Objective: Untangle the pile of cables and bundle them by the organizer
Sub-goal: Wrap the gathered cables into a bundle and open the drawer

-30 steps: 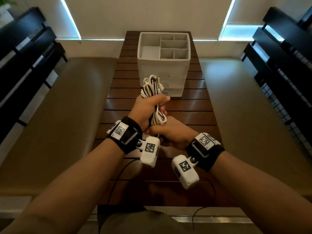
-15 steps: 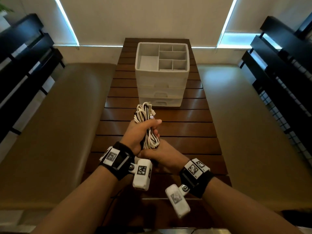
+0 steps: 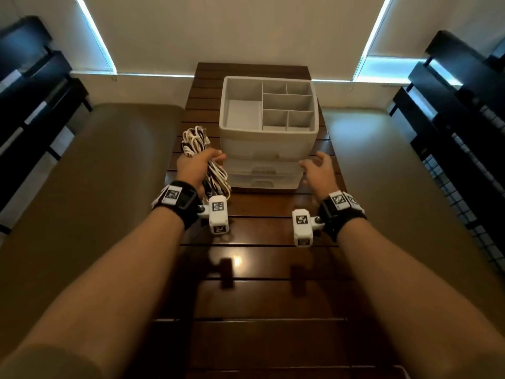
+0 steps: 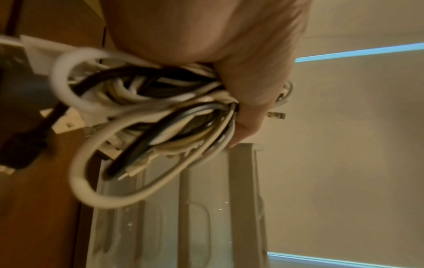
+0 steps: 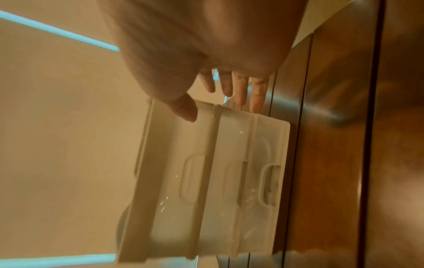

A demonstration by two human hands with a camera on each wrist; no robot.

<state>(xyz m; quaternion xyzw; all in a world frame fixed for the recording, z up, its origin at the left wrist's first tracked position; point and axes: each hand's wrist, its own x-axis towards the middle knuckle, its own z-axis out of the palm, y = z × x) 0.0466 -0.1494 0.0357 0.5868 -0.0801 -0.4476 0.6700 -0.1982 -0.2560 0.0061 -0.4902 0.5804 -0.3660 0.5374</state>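
Cable bundle point(image 3: 203, 162) held at the organizer's point(image 3: 269, 127) left front corner, above the tabletop point(image 3: 262, 269).

One bundle of white and black cables, count not legible: judged light, limp and springy, loops likely to slip, so best gripped at mid-length, where the left hand point(image 3: 195, 166) has its fingers point(image 4: 250, 101) curled tight around it. One organizer: six top compartments, three drawers. Right hand point(image 3: 318, 170) near its right front corner, fingers point(image 5: 238, 90) spread, holding nothing.

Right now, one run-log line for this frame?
left hand: grips cable bundle | right hand: open, beside organizer right side, contact unclear | organizer compartments: empty | surface: wooden table
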